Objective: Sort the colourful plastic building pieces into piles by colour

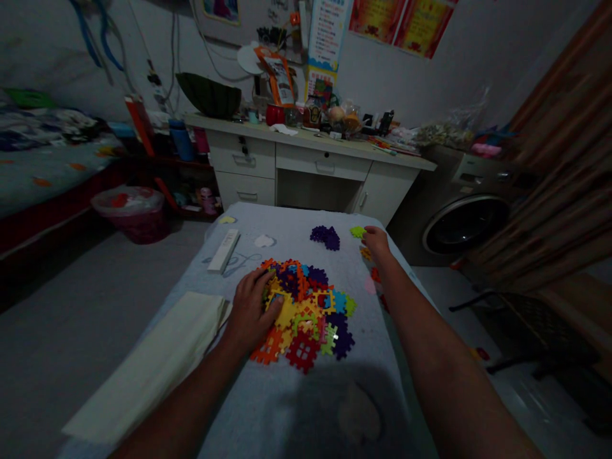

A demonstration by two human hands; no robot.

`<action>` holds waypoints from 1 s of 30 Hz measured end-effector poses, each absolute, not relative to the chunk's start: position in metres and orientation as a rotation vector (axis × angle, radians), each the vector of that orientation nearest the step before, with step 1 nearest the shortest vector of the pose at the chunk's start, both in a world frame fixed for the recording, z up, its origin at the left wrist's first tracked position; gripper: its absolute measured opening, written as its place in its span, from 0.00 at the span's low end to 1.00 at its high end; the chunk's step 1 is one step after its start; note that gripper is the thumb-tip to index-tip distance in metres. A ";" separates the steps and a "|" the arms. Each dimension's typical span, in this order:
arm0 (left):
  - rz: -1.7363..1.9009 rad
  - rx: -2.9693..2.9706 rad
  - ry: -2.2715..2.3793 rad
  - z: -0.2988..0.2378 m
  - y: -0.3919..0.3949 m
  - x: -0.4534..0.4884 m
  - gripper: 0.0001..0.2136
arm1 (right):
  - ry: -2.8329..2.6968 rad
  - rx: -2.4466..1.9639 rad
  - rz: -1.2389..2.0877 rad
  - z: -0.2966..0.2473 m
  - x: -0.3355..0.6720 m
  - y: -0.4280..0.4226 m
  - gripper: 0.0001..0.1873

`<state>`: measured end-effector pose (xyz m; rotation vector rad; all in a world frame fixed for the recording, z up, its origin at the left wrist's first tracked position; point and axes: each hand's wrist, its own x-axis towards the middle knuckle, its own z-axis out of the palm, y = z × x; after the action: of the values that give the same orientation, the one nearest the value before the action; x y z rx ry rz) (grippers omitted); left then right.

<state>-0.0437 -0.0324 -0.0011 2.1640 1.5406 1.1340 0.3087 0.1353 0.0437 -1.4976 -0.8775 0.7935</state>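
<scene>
A heap of flat, colourful plastic interlocking pieces [310, 312] lies in the middle of a small table covered with a pale cloth [296, 408]. My left hand [252, 307] rests on the heap's left side, fingers curled over a few pieces. My right hand [376, 243] reaches to the far right corner, its fingertips on a light green piece [357, 231]. A small cluster of purple pieces [326, 236] sits just left of that. More pieces, orange and red, lie under my right forearm at the table's right edge.
A folded cream cloth [157, 363] lies at the table's left. A white remote-like bar [224, 250] and a small white piece [264, 241] lie at the far left. Beyond stand a cluttered desk [310, 159], a washing machine [463, 217], a bed [43, 166] and a pink bin [129, 213].
</scene>
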 end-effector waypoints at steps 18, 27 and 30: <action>1.065 2.256 1.484 -0.005 -0.030 -0.046 0.28 | -1.794 -1.547 0.747 0.027 0.223 0.016 0.12; 1.080 2.240 1.482 -0.003 -0.031 -0.044 0.27 | -1.699 -1.513 0.817 0.007 0.213 0.020 0.25; 1.089 2.231 1.475 -0.003 -0.031 -0.044 0.27 | -1.669 -1.504 0.815 0.005 0.214 0.022 0.23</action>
<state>-0.0443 -0.0307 -0.0034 2.2312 1.4755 1.0892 0.2143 0.0223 0.0049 -1.5039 -1.6685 0.8146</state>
